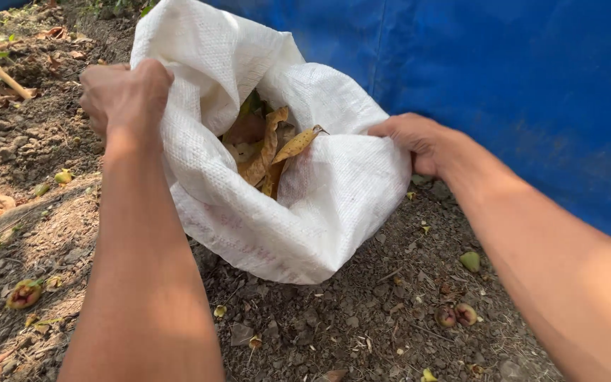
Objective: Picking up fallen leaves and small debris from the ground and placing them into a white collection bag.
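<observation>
White woven-plastic sack (pixel 277 212) sits on bare soil (pixel 362 318) approx centre of view, mouth tipped up and toward the camera, body slumped w/ its long axis running from near-right bottom to far-left top. Both hands are on the rim, at opposite sides of the opening, so the mouth lies directly between them. Left hand (pixel 125 95) is at the far-left edge, fingers curled shut over a bunched fold of cloth. Right hand (pixel 419 141) is at the right edge, pinching the rim closed btwn thumb and fingers; fingertips are hidden in the fabric. Neither is clearly nearer, as each already touches.

Inside the opening: dry leaves (pixel 270 148), yellow-brown, curled and papery, one long leaf poking over the right lip. Sack fabric looks crinkly, thin, fine grid weave, faint reddish print near the bottom.

Ground is crumbly dark earth w/ small clods, twigs and leaf scraps. Small fallen fruits (pixel 455 315) lie near right, split open and reddish inside; a greenish one (pixel 470 261) sits just beyond. Blue tarp (pixel 532 92) fills far right, smooth and slightly dusty.
</observation>
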